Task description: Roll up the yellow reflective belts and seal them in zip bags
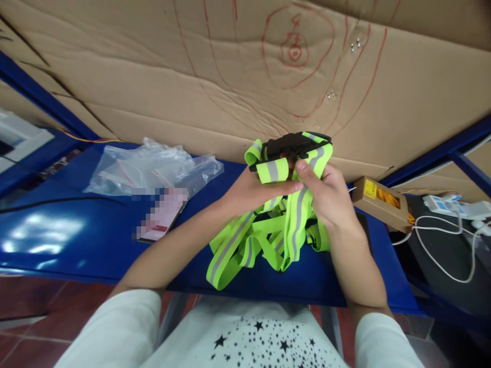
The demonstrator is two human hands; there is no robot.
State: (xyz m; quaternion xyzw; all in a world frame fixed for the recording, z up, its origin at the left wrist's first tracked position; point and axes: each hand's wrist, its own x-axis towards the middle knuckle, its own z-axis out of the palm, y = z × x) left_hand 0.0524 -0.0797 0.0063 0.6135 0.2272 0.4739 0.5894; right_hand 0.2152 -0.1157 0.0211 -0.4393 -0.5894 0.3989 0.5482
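Note:
A yellow-green reflective strap (297, 225) with a grey stripe runs up from the table into both hands, its loose loops heaped below. At its upper end is a black plastic buckle (284, 145). My left hand (255, 189) is closed round the strap and the buckle's left side, a short folded strap end sticking out over the fingers. My right hand (324, 191) pinches the strap just beneath the buckle, thumb pressed on top. Both hands hold it above the table, near the cardboard. Some fingers are hidden behind the strap and buckle.
The blue table (76, 235) carries clear plastic bags (149, 166) and a phone (163, 214), partly blurred out, on the left. To the right are a small cardboard box (383, 202), a power strip (456, 207) and a white cable (418, 240). Cardboard (230, 76) with red markings stands behind.

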